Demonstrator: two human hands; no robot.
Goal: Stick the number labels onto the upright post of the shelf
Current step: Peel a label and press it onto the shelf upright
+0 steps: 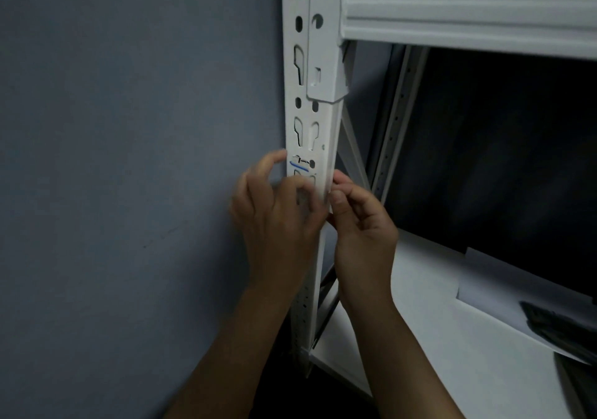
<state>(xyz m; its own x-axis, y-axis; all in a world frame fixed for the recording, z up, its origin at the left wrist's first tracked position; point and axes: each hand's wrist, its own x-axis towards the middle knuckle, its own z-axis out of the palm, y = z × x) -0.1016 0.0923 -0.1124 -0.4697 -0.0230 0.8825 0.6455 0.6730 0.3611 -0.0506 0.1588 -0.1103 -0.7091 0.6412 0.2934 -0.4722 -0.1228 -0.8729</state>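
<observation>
Head view: the left hand [277,218] rests curled fingers on the front face of the white perforated steel upright post [311,134], while the right hand [358,221] pinches the post's right edge between thumb and fingertips, the two hands almost touching. Just above the left fingers sits a small white label [302,161] with a black mark over a blue line; the writing is too blurred to read.

Open blue-grey wall [129,160] left of the white upright post [305,118]. Overhead, blocked by a ribbed shelf beam [468,8]. Right of the post, a dark bay, partly barred by a diagonal brace [353,147] and rear perforated upright [392,134].
</observation>
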